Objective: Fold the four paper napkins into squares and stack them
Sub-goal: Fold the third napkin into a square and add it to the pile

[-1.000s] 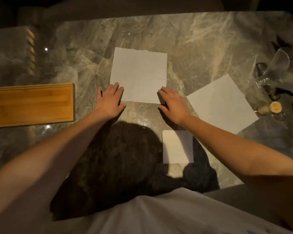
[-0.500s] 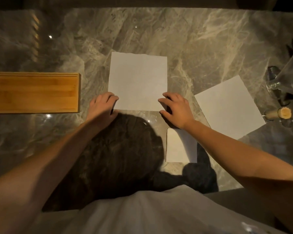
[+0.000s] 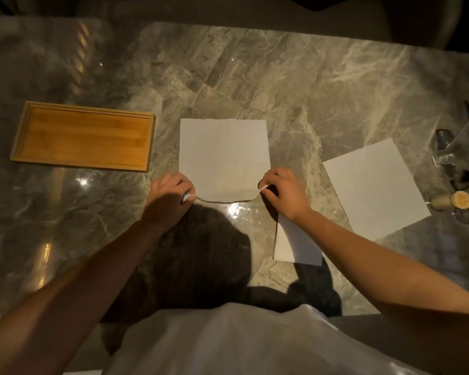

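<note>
Pinching the centre napkin's [image 3: 224,155] near corners, left hand [image 3: 171,196] and right hand [image 3: 284,193] each clamped on one; the sheet lies flat on the table [image 3: 282,85]. Lift evenly and match the far corners before creasing.

Marble table [image 3: 309,85]: wooden tray [image 3: 84,136] left, centre napkin [image 3: 224,155], right napkin [image 3: 374,188], folded napkin [image 3: 284,247], glassware [image 3: 460,147].

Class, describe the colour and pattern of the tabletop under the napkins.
The tabletop is grey marble with pale veining; head view shows it best.
</note>
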